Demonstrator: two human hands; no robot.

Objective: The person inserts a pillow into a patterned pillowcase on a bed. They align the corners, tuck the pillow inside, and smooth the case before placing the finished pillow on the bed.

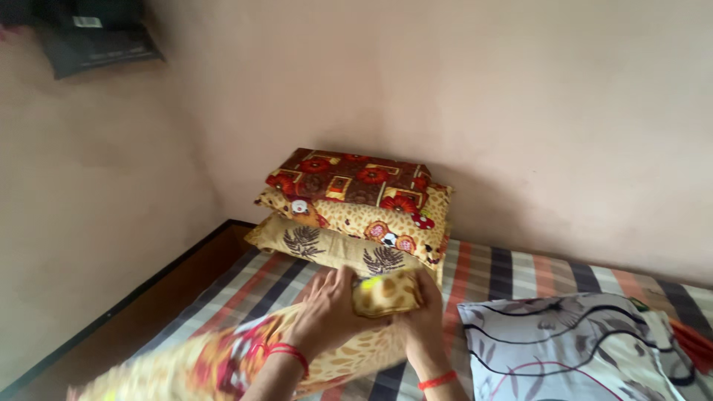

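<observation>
While both hands grip one end of a yellow patterned pillow (pixel 245 356), it lies low over the striped bed sheet (pixel 512 275), nearest the camera. The left hand (pixel 327 312) presses flat on the top of the pillow with its fingers spread, a red thread at the wrist. The right hand (pixel 423 315) is clamped on the bunched corner of the pillow, thumb over the folded cloth. The hands sit close together, the corner pinched between them.

The pillow's long axis runs from lower left to upper right, and its held end points toward the stack of pillows (pixel 356 212) by the wall (pixel 520 111). Its far end is blurred at the bottom left edge, so its exact lie there cannot be told.

As a judgement, the grip is all on one end, so the free end could sag or swing and drag the sheet. The bunched cover could also slip off the filling under the right hand. The stack stands three high, near the bed's edge, and a push could tip it.

A grey and white floral pillow (pixel 564 341) lies just to the right.
</observation>
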